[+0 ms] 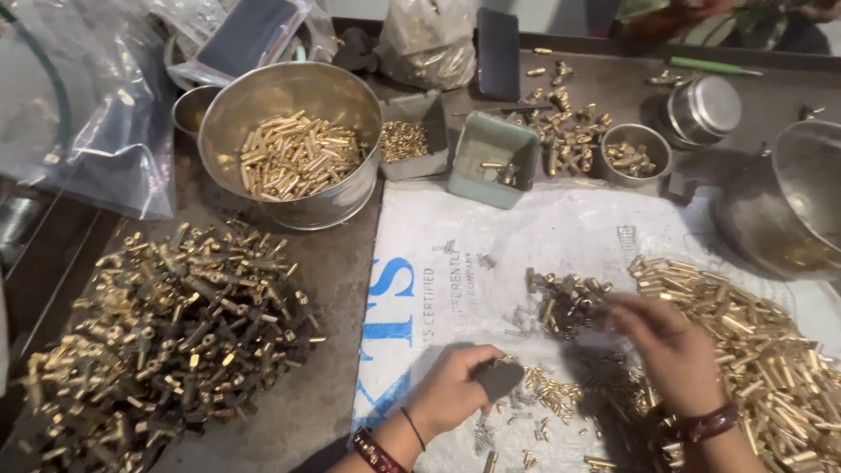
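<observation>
My left hand point(455, 390) is closed around a small dark handle-shaped piece point(499, 378) with a brass part at its top, held low over the white printed sack point(491, 245). My right hand point(670, 346) is blurred, with fingers spread, reaching toward a small heap of dark-and-brass pieces point(565, 302); whether it holds anything is unclear. A long pile of brass tubes point(753, 342) lies right of that hand. Small brass bits and springs point(547, 394) are scattered between the hands.
A large heap of assembled dark-and-brass parts point(166, 333) lies at the left. Behind stand a steel bowl of brass tubes point(293, 153), a green tray point(495, 162), small steel cups point(635, 153), a lidded steel tin point(703, 109), a big steel bowl point(788, 206), plastic bags and a phone point(498, 52).
</observation>
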